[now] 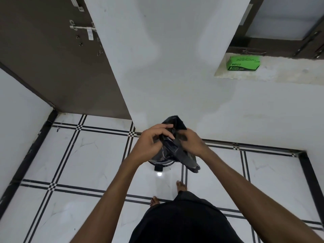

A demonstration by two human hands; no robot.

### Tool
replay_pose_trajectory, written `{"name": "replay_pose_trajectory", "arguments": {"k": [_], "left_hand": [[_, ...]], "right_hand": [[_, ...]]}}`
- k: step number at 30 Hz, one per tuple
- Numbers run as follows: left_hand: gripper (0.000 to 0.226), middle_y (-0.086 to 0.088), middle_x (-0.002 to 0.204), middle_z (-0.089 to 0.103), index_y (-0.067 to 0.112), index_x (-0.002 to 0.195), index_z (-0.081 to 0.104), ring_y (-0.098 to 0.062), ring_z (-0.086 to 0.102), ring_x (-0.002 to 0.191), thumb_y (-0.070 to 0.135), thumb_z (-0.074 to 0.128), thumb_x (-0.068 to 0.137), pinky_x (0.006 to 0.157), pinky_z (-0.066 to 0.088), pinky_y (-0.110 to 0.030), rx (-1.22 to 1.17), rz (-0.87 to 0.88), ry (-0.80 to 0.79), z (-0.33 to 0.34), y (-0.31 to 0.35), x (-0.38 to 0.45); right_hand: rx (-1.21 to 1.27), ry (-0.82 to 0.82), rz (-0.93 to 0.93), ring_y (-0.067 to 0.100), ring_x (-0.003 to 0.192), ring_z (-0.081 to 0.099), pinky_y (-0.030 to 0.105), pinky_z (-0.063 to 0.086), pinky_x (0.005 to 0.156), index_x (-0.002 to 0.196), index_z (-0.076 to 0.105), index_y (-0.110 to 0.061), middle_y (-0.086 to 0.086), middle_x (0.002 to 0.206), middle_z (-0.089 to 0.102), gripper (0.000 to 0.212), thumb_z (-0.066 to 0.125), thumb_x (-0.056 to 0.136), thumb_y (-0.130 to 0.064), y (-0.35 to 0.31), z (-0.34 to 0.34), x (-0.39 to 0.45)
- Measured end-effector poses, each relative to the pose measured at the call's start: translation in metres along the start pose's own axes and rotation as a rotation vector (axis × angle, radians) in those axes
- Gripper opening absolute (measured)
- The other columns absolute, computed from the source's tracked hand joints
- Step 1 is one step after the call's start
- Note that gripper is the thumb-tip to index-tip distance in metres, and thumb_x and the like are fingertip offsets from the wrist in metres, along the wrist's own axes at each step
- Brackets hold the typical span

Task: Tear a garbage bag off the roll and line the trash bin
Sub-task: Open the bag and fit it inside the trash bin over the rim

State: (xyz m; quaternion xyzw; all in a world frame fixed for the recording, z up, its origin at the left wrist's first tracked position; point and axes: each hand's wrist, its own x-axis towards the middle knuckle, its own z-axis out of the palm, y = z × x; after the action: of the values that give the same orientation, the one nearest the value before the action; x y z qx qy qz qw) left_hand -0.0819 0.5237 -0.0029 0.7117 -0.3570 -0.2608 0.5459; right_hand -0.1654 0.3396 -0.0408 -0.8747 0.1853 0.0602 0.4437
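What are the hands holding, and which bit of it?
Both the left hand and right hand pinch a crumpled black garbage bag near its upper end; the rest hangs below.

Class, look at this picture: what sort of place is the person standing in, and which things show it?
Probably a room corner in a home: a tiled floor, a dark wooden door with a latch, and a green garbage-bag box on a window ledge.

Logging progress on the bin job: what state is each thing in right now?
Garbage bag: still folded, gripped by both hands.
Left hand: shut on bag.
Right hand: shut on bag.
Trash bin: mostly hidden under the bag.
Green box: lying on ledge.
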Motion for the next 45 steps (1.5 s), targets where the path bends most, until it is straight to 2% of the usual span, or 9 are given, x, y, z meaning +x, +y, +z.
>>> {"name": "replay_pose_trajectory", "arguments": {"k": [5,8,13,18,25,29,34,42,45], "left_hand": [[0.012,-0.009,0.116,0.074,-0.008,0.093,0.062,-0.023,0.067,0.115,-0.009,0.050,0.096,0.099,0.053,-0.035,-0.187,-0.076,0.098,-0.033,0.004,-0.015],[0.038,-0.009,0.106,0.075,0.009,0.088,0.073,-0.022,0.069,0.103,-0.005,0.038,0.097,0.087,0.053,-0.025,-0.285,-0.168,0.160,-0.057,-0.002,-0.027],[0.033,0.012,0.106,0.065,0.028,0.086,0.069,-0.008,0.061,0.095,0.012,0.040,0.086,0.077,0.050,-0.026,0.237,-0.197,0.089,-0.073,-0.034,-0.047],[0.026,0.000,0.096,0.062,0.018,0.073,0.062,-0.016,0.064,0.089,0.025,0.052,0.097,0.089,0.054,-0.044,0.400,-0.440,0.056,-0.072,-0.056,-0.063],[0.047,0.002,0.081,0.077,0.024,0.081,0.078,-0.020,0.074,0.082,0.059,0.048,0.092,0.084,0.059,-0.042,0.085,-0.543,0.549,-0.076,-0.069,-0.075],[0.010,0.001,0.092,0.076,0.020,0.088,0.077,-0.019,0.072,0.088,0.027,0.072,0.084,0.086,0.059,-0.037,-0.037,-0.519,0.779,-0.078,-0.067,-0.073],[0.046,-0.006,0.124,0.053,0.010,0.121,0.067,-0.012,0.054,0.106,-0.013,0.054,0.083,0.097,0.040,-0.016,0.159,-0.472,0.737,-0.071,-0.072,-0.079],[0.041,-0.008,0.119,0.062,0.012,0.108,0.070,-0.025,0.062,0.097,-0.013,0.050,0.082,0.083,0.046,-0.029,0.575,-0.486,0.692,-0.101,-0.098,-0.116],[0.024,-0.010,0.102,0.069,0.009,0.111,0.059,-0.020,0.062,0.073,0.000,0.045,0.094,0.074,0.051,-0.037,0.242,-0.666,0.749,-0.107,-0.101,-0.118]], "right_hand": [[-0.342,0.176,0.223,0.036,0.098,0.066,0.034,0.048,0.073,0.106,0.068,-0.009,0.015,0.105,0.072,0.025,0.058,0.085,-0.019,0.040,0.000,-0.002],[-0.375,0.277,0.277,0.038,0.100,0.065,0.035,0.048,0.076,0.105,0.067,-0.009,0.017,0.108,0.070,0.024,0.056,0.084,-0.013,0.058,-0.019,-0.007],[-0.436,0.372,0.276,0.040,0.096,0.062,0.032,0.042,0.073,0.103,0.065,-0.003,0.016,0.110,0.061,0.021,0.052,0.088,-0.009,0.064,-0.036,-0.004],[-0.409,0.283,0.268,0.033,0.092,0.061,0.029,0.042,0.071,0.099,0.062,-0.006,0.010,0.107,0.057,0.017,0.057,0.083,-0.007,0.055,-0.024,0.001],[-0.291,0.468,0.123,0.022,0.076,0.049,0.034,0.045,0.068,0.101,0.056,-0.011,0.001,0.097,0.047,0.021,0.052,0.083,-0.002,0.029,0.012,-0.012],[-0.279,0.431,0.128,0.021,0.076,0.053,0.031,0.044,0.069,0.104,0.062,-0.009,-0.004,0.099,0.045,0.017,0.054,0.089,-0.004,0.028,0.026,-0.021],[-0.336,0.423,0.166,0.024,0.079,0.060,0.028,0.040,0.066,0.098,0.066,-0.008,-0.001,0.105,0.057,0.016,0.057,0.086,-0.005,0.026,0.033,-0.023],[-0.682,0.350,0.016,0.026,0.090,0.058,0.031,0.047,0.064,0.100,0.073,-0.018,-0.001,0.125,0.057,0.036,0.061,0.074,0.004,0.032,0.026,-0.029],[-0.731,0.312,-0.030,0.034,0.098,0.056,0.039,0.048,0.075,0.098,0.077,-0.013,0.008,0.126,0.060,0.046,0.062,0.064,0.013,0.036,0.029,-0.019]]}}
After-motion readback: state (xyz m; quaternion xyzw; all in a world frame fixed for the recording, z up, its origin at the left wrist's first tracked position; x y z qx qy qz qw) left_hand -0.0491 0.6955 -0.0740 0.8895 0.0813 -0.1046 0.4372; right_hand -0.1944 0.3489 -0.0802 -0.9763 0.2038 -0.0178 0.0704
